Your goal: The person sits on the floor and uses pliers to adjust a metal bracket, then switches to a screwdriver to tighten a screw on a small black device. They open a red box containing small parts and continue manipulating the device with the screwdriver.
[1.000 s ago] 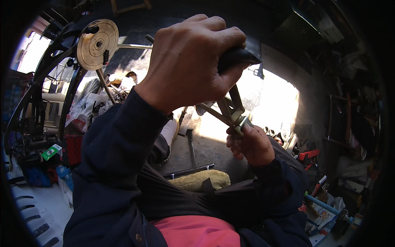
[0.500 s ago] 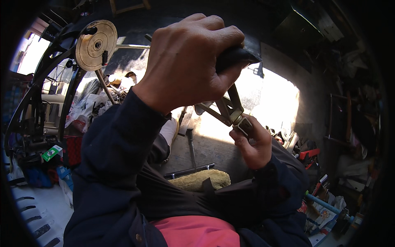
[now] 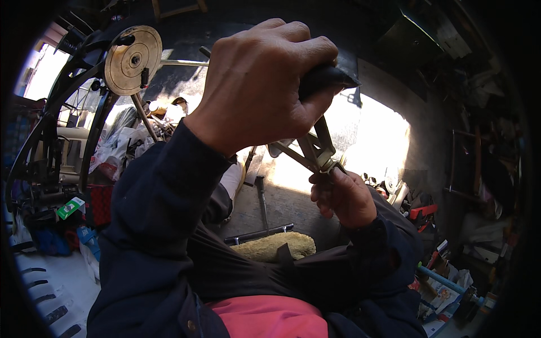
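While a black, smooth thing (image 3: 329, 78) is held up high by the left hand (image 3: 259, 84), the low end of a metal frame (image 3: 310, 152) is pinched by the right hand (image 3: 345, 198). The left fingers are curled over the black thing and clamped on it, with the thumb pressed below. The right thumb and fingers are closed together on the metal end. The frame is made of thin, dull gold bars that are crossed and joined, and it is placed just under the left hand, above the lap. Its top part is hidden by that hand, so it cannot be told how it is joined to the black thing. Both arms are covered by dark sleeves (image 3: 152, 219), and a bit of pink cloth (image 3: 267, 315) is seen at the belly. Between the legs, a fuzzy tan pad (image 3: 270, 248) is seen, with a dark rod (image 3: 256, 234) just beyond it. Farther on, a long thin tool (image 3: 262, 200) is laid on the floor (image 3: 301, 211). To the left, a round tan disc (image 3: 134, 60) is fixed on a black stand (image 3: 101, 121), and a white plastic bag (image 3: 112, 149) is seen near it.
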The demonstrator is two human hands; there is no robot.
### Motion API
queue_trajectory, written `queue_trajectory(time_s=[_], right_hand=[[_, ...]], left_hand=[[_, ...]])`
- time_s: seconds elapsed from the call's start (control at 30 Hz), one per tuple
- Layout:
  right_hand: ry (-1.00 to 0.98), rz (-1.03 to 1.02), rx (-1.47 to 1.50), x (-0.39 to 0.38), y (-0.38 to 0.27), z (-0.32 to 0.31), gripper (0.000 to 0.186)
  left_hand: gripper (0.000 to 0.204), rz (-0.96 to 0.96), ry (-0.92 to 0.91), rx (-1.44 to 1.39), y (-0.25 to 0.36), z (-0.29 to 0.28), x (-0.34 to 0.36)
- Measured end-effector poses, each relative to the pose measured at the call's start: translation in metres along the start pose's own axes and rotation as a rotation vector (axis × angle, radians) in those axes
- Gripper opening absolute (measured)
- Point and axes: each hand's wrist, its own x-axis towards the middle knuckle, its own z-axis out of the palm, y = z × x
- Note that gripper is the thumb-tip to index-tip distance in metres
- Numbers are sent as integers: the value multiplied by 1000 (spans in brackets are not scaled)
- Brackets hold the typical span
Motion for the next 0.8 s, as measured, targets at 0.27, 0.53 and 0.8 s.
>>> queue_trajectory(time_s=[0.27, 0.53, 0.8], right_hand=[[288, -643, -956, -2, 2, 11, 33], [278, -520, -752, -3, 6, 11, 44], [5, -60, 103, 2, 5, -3, 69]], left_hand=[[29, 18, -9, 1, 0, 0, 0], [28, 17, 8, 1, 0, 0, 1], [30, 4, 4, -2, 0, 0, 0]])
